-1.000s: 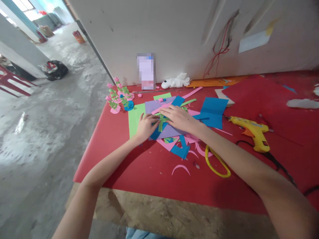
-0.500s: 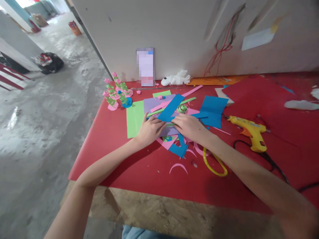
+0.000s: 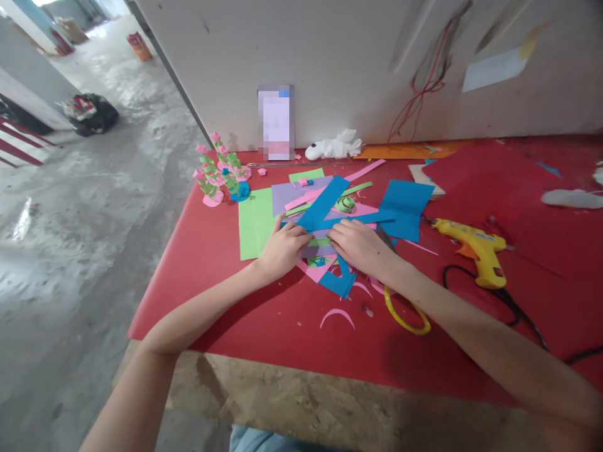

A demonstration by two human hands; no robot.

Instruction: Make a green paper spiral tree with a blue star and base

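Note:
My left hand (image 3: 285,250) and my right hand (image 3: 362,246) lie low over a heap of coloured paper. A short green paper strip (image 3: 321,242) runs between them, its ends under my curled fingers. Purple paper (image 3: 282,199) is beneath. Just beyond my fingertips, a wide blue strip (image 3: 325,204) crosses a thin blue strip (image 3: 365,219). Behind my right hand sits a coiled green strip (image 3: 345,204). Partly under my right forearm lie scissors with a yellow handle (image 3: 409,324). A light green sheet (image 3: 255,226) is left of my left hand.
A yellow glue gun (image 3: 473,245) with a black cord lies to the right. Small pink-and-green paper trees (image 3: 219,166) stand at the back left. A phone (image 3: 276,122) leans on the wall beside a white figure (image 3: 332,147). A blue sheet (image 3: 406,207) lies right.
My right hand has shifted slightly right and down, widening the gap between my hands. More of the green strip and thin blue strip shows, and a scissor blade has come into view.

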